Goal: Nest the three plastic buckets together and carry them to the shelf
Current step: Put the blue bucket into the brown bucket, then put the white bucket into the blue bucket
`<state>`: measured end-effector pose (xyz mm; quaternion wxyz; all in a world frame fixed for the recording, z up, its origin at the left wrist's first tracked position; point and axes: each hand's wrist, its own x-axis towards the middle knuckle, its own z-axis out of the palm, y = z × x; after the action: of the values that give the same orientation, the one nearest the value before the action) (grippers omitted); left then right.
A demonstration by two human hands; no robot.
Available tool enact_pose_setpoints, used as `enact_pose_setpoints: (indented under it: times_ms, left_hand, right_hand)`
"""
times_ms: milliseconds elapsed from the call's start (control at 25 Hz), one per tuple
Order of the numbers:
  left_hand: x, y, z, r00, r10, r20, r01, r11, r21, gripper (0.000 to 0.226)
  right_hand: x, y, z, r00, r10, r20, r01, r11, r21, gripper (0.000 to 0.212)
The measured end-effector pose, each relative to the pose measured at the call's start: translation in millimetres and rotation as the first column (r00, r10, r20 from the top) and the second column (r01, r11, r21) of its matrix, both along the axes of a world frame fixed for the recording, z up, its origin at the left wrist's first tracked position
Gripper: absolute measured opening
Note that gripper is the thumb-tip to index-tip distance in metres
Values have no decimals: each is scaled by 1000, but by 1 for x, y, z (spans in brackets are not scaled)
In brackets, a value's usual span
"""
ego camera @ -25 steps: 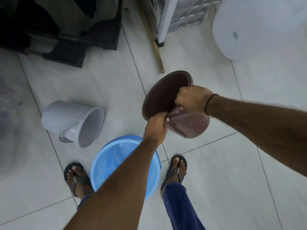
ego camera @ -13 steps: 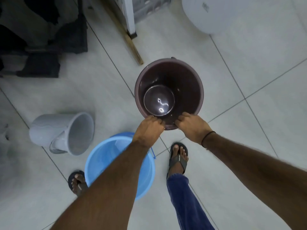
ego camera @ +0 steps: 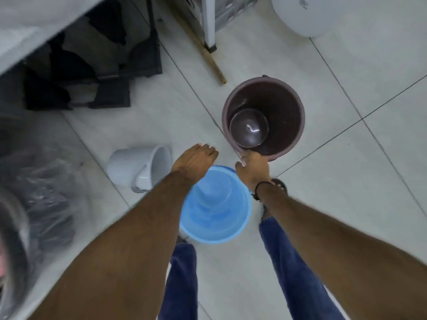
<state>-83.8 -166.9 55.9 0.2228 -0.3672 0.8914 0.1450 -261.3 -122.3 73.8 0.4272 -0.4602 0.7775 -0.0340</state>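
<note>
Buckets sit apart on the tiled floor [ego camera: 323,204] — nothing nested yet: brown bucket [ego camera: 277,107] upright, its rim gripped by the right hand [ego camera: 253,168]; blue bucket [ego camera: 216,218] upright below; white bucket [ego camera: 138,166] on its side — left hand [ego camera: 195,161] empty, fingers loosely extended.

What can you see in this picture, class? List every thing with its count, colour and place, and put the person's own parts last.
brown bucket: 1, dark brown, upright on floor, upper right of centre
blue bucket: 1, light blue, upright between the feet
grey bucket: 1, pale grey, on its side, left of blue bucket
wooden stick: 1, tan, on floor, top centre
white container: 1, top right
dark items: black, upper left
left hand: open, empty, above floor
right hand: on brown bucket's near rim
</note>
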Motion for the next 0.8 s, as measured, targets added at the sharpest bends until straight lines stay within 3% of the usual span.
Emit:
enact_pose_setpoints:
  times_ms: [40, 120, 240, 320, 400, 440, 520, 640, 720, 800]
  left_hand:
    - [25, -5, 7, 998, -43, 38, 43, 999, 0, 47]
    - [70, -13, 12, 986, -127, 109, 127, 992, 8, 39]
    - [128, -25, 0, 952, -268, 145, 263, 963, 54, 32]
    - [151, -27, -20, 919, -387, 70, 390, 920, -35, 33]
    - [177, -21, -65, 838, -524, 153, 530, 848, 8, 40]
    - [190, -15, -88, 778, -583, 234, 577, 811, 99, 42]
    - [210, -7, -121, 701, -650, 293, 634, 757, 160, 40]
    - [236, 1, -137, 656, -711, 252, 712, 694, 105, 29]
    - [252, 3, -129, 640, -705, 306, 713, 693, 105, 26]
    - [270, 4, -104, 680, -651, 337, 647, 749, 141, 27]
  right_hand:
    - [33, 6, 6, 991, -118, 71, 115, 993, 33, 8]
    - [100, 18, 9, 941, -284, 187, 262, 956, 131, 16]
    - [197, 42, -16, 919, -305, 251, 245, 939, 242, 28]
    - [247, 54, -46, 900, -349, 261, 264, 914, 309, 14]
    - [288, 60, -89, 881, -395, 259, 300, 892, 339, 29]
    - [300, 60, -109, 882, -402, 246, 308, 887, 345, 33]
    - [316, 60, -142, 901, -369, 230, 284, 900, 332, 28]
    - [329, 58, -174, 948, -239, 212, 178, 946, 272, 15]
    - [338, 61, -169, 971, -83, 222, 43, 982, 182, 13]
    - [341, 59, -148, 974, 97, 206, -123, 986, 115, 15]
